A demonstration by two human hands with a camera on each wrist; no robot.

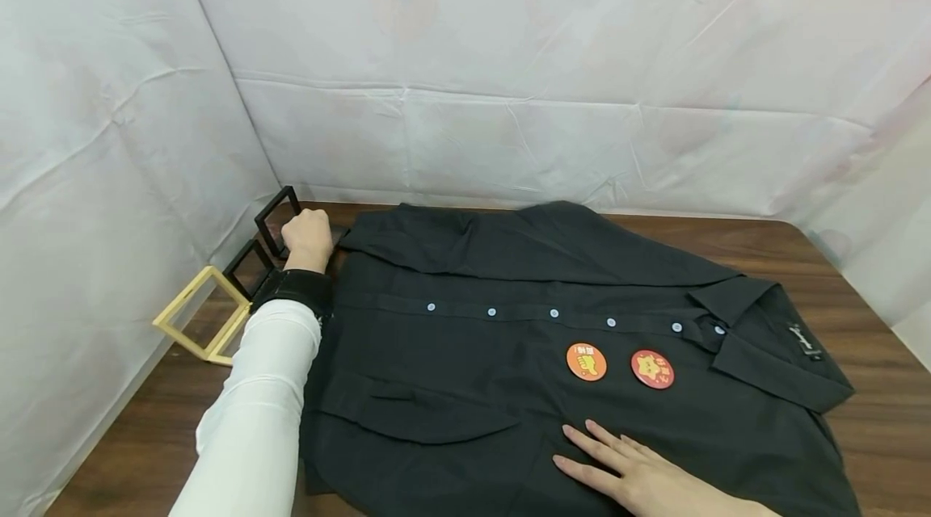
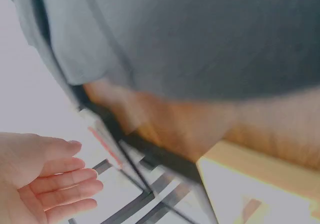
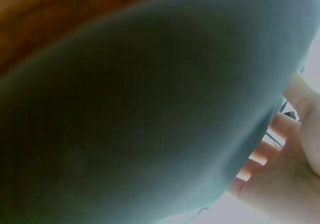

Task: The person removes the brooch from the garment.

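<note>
A black shirt [image 1: 473,339] lies spread out with its collar to the right and several light buttons along its front. My left hand [image 1: 309,236] hovers past the shirt's left edge, beside two black square frames [image 1: 266,236]. In the left wrist view its fingers [image 2: 70,186] are loosely bent and hold nothing. My right hand [image 1: 647,477] rests on the shirt's near part with spread fingers. Above it on the shirt are an orange round badge [image 1: 586,362] and a red round badge [image 1: 652,369]. A small silvery pin [image 1: 805,342] sits on the collar.
A pale yellow square frame [image 1: 183,295] stands at the left, nearer than the black ones. The brown wooden table [image 1: 858,299] shows around the shirt. White cloth walls [image 1: 509,56] rise behind and at the sides.
</note>
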